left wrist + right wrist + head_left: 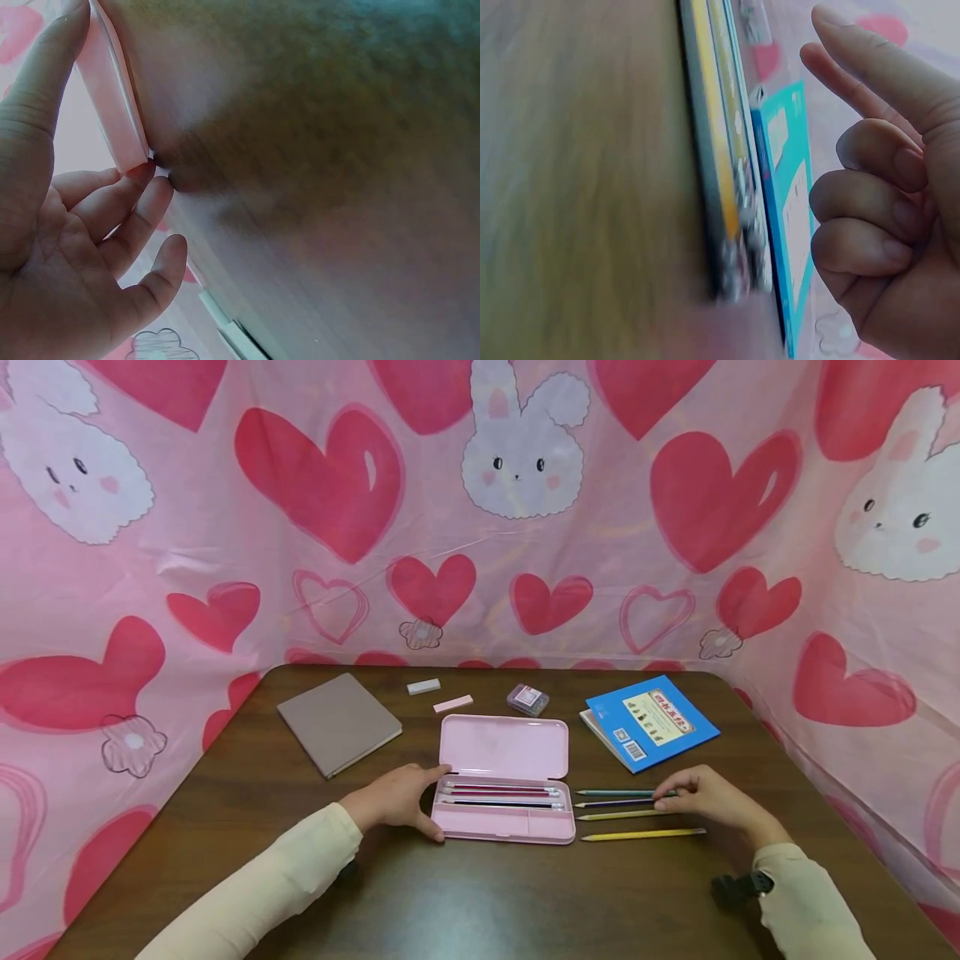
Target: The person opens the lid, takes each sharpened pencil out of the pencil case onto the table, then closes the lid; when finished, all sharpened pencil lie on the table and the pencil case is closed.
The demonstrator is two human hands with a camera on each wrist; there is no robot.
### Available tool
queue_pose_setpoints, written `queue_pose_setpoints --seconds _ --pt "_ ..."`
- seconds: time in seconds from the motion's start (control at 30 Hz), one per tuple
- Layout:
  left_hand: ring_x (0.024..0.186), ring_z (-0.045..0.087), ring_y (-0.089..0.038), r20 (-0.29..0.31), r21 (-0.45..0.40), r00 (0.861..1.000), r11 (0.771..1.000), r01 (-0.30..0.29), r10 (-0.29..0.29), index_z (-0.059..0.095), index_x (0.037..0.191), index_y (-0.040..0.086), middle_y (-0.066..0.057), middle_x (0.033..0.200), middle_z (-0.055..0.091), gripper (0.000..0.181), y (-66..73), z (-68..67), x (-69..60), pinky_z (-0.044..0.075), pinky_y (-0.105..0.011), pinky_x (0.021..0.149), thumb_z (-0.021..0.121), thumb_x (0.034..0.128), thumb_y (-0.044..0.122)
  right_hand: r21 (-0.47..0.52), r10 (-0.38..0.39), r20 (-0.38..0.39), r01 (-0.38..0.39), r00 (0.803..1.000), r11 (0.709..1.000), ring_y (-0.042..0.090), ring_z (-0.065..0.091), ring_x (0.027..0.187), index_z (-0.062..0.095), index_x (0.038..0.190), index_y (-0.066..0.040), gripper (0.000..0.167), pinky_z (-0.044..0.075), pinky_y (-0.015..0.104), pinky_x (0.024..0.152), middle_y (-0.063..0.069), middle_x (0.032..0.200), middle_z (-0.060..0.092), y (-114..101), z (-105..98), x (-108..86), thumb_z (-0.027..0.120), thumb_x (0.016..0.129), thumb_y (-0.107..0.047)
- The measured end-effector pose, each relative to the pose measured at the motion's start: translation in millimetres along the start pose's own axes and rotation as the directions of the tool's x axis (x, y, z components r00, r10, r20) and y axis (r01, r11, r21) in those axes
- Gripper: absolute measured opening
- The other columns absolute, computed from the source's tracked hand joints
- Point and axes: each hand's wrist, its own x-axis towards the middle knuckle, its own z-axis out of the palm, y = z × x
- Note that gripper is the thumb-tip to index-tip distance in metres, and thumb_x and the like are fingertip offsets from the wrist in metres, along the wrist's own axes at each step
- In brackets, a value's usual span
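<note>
The open case is located at the middle of the surface, with pencils laid in its rear compartment. Its left end is held by the left hand, thumb at the front corner and fingers at the rear. Four loose pencils are aligned just right of the case. Over their right ends the right hand is positioned, thumb and forefinger extended and slightly parted, the other fingers curled; nothing is seen gripped, and contact cannot be determined
</note>
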Motion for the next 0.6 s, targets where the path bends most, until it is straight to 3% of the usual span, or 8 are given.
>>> queue_pose_setpoints --seconds 0.2,0.5,0.6 --pt "0.109 0.054 -0.026 0.008 -0.012 1.0 1.0 0.011 -0.011 0.041 0.14 0.013 -0.013 0.123 0.058 0.102 1.8 -2.1 -0.3 0.044 -0.045 0.093 0.081 0.0565 0.057 0.015 -0.023 0.02 0.023 1.0 1.0 0.004 0.055 0.071 0.068 0.101 0.002 0.031 0.048 0.023 0.066 0.006 0.089 0.069 -13 5 13.2 0.069 0.082 -0.023" --pt "0.11 0.053 -0.026 0.006 -0.011 1.0 1.0 0.006 -0.006 0.041 0.14 0.012 -0.013 0.124 0.058 0.102 1.8 -2.3 0.3 0.043 -0.045 0.094 0.081 0.0567 0.056 -0.001 0.021 0.03 -0.021 0.999 1.0 0.012 0.054 0.077 0.069 0.104 -0.003 0.037 0.043 0.026 0.071 0.005 0.092 0.07 -28 12 35.3 0.071 0.08 -0.032" --pt "0.11 0.053 -0.027 0.009 -0.014 1.0 1.0 0.001 -0.001 0.041 0.14 0.012 -0.013 0.124 0.057 0.102 1.6 -1.6 -0.4 0.043 -0.045 0.095 0.081 0.057 0.056 -0.007 -0.009 0.036 0.01 0.999 1.0 0.009 0.05 0.067 0.069 0.103 -0.003 0.036 0.042 0.024 0.063 0.0 0.08 0.066 -31 17 42.6 0.072 0.08 -0.031"
